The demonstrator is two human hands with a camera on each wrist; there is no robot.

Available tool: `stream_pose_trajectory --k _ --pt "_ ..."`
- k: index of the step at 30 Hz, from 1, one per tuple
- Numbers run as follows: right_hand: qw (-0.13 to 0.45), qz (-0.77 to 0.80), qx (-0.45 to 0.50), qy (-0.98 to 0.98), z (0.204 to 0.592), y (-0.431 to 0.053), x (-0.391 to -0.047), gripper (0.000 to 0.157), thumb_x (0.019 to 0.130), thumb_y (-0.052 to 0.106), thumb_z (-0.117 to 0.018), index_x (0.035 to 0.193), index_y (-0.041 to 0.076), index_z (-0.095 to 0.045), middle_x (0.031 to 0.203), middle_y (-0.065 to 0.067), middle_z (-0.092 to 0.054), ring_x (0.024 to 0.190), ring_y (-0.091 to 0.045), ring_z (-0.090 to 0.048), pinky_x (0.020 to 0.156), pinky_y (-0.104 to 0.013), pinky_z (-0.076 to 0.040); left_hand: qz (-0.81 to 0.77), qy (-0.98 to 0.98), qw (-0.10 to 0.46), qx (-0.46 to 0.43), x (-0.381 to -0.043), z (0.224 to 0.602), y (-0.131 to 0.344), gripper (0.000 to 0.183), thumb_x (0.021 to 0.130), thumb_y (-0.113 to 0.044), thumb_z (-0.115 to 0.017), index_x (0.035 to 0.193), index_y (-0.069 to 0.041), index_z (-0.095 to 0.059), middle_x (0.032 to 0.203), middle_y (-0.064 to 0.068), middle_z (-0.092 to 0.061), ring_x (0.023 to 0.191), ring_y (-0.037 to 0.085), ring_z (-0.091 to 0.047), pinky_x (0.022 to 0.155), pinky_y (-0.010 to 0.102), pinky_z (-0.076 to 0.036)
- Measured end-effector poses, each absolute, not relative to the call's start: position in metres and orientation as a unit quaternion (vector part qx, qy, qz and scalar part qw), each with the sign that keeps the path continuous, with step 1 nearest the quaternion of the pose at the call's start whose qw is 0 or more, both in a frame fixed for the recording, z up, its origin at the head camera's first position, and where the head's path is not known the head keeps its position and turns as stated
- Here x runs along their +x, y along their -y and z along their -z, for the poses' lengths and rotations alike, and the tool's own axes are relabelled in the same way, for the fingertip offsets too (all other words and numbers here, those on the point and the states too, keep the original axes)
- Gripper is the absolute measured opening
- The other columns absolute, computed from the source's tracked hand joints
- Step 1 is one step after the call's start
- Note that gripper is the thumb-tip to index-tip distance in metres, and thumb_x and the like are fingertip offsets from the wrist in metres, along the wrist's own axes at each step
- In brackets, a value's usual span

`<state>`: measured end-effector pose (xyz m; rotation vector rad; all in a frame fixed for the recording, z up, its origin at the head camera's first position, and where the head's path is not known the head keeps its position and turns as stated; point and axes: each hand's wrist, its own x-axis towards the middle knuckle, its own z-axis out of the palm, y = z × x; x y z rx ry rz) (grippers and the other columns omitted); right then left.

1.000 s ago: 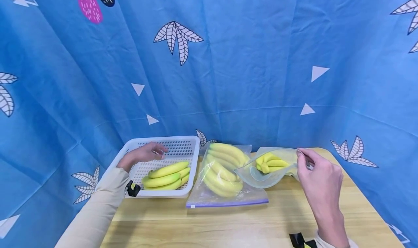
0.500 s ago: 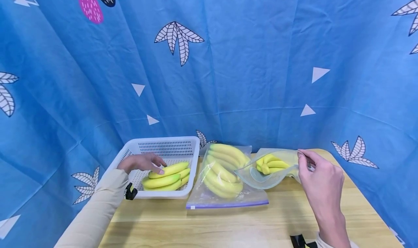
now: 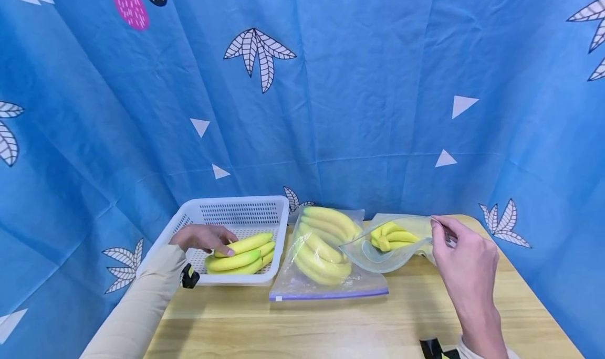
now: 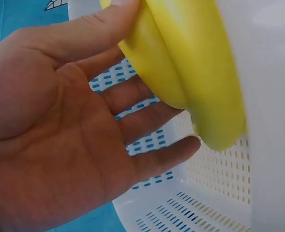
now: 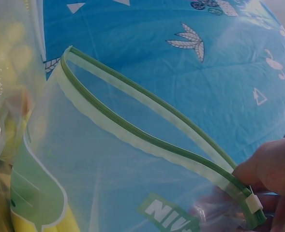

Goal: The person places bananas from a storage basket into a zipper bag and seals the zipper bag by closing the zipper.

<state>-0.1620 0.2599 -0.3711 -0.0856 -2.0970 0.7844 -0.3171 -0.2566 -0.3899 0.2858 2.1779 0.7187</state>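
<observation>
My left hand [image 3: 204, 236] reaches into a white perforated basket [image 3: 231, 281] and holds a bunch of bananas [image 3: 236, 262]. In the left wrist view, the thumb lies over the yellow bananas [image 4: 195, 63], and the fingers reach behind them. My right hand [image 3: 465, 256] pinches the corner of a clear zip bag [image 3: 383, 264] by its green-edged mouth, beside the white slider [image 5: 253, 203]. That mouth gapes wide in the right wrist view. Inside the bag lies another bunch of bananas [image 3: 392, 236].
Between the basket and the held bag, a purple-zip bag [image 3: 326, 291] with bananas inside lies flat on the wooden table [image 3: 302, 327]. A blue patterned curtain [image 3: 359, 96] hangs behind and along both sides.
My left hand has come down from above the basket onto the bananas, its thumb now over the top one. The right hand keeps its pinch on the bag.
</observation>
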Motion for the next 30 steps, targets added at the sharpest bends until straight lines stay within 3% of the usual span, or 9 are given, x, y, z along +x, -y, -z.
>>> stream_pose_trajectory --k 4,12,18,23,28,30 --pt "0.436 -0.314 -0.027 0.843 0.373 -0.258 -0.163 0.014 0.094 0.006 -0.069 0.101 0.003 -0.081 0.086 -0.017 -0.077 0.072 -0.036 -0.074 0.058 -0.052 -0.049 -0.258 -0.883 0.375 0.118 -0.312 0.390 0.260 0.042 0.098 -0.022 -0.071 0.133 0.000 -0.062 0.128 0.015 -0.060 0.122 0.034 -0.054 0.108 0.060 -0.042" --pt "0.439 -0.317 -0.025 0.840 0.373 -0.259 -0.164 0.014 0.093 0.006 -0.070 0.100 0.003 -0.081 0.085 -0.017 -0.077 0.072 -0.037 -0.073 0.058 -0.054 -0.049 -0.236 -0.912 0.301 0.149 -0.305 0.382 0.262 0.045 0.101 -0.021 -0.065 0.133 0.010 -0.057 0.129 0.025 -0.056 0.119 0.041 -0.053 0.105 0.060 -0.042" --pt "0.439 -0.314 -0.026 0.841 0.372 -0.261 -0.164 0.013 0.093 0.007 -0.070 0.100 0.003 -0.081 0.084 -0.017 -0.077 0.070 -0.036 -0.073 0.058 -0.052 -0.049 -0.248 -0.921 0.254 0.159 -0.304 0.375 0.260 0.045 0.101 -0.023 -0.064 0.133 0.009 -0.059 0.115 0.016 -0.062 0.105 0.030 -0.057 0.094 0.050 -0.049" --pt "0.431 -0.315 -0.029 0.845 0.373 -0.262 -0.163 0.013 0.093 0.007 -0.070 0.100 0.003 -0.081 0.085 -0.016 -0.077 0.072 -0.037 -0.073 0.059 -0.053 -0.049 -0.272 -0.914 0.228 0.198 -0.302 0.373 0.258 0.033 0.105 -0.022 -0.058 0.121 0.005 -0.065 0.096 0.010 -0.061 0.087 0.023 -0.056 0.079 0.037 -0.047" --pt "0.432 -0.312 -0.028 0.846 0.372 -0.262 -0.164 0.014 0.094 0.007 -0.070 0.100 0.003 -0.081 0.086 -0.017 -0.077 0.072 -0.038 -0.074 0.058 -0.052 -0.049 -0.294 -0.914 0.187 0.207 -0.296 0.370 0.253 0.029 0.106 -0.022 -0.056 0.117 0.004 -0.065 0.092 0.008 -0.061 0.083 0.020 -0.056 0.076 0.033 -0.046" --pt "0.433 -0.311 -0.029 0.846 0.371 -0.263 -0.164 0.014 0.094 0.007 -0.070 0.100 0.003 -0.081 0.085 -0.017 -0.077 0.072 -0.037 -0.074 0.056 -0.045 -0.049 -0.314 -0.911 0.175 0.202 -0.293 0.367 0.250 0.027 0.107 -0.021 -0.056 0.115 0.003 -0.064 0.091 0.008 -0.061 0.083 0.021 -0.057 0.075 0.033 -0.047"
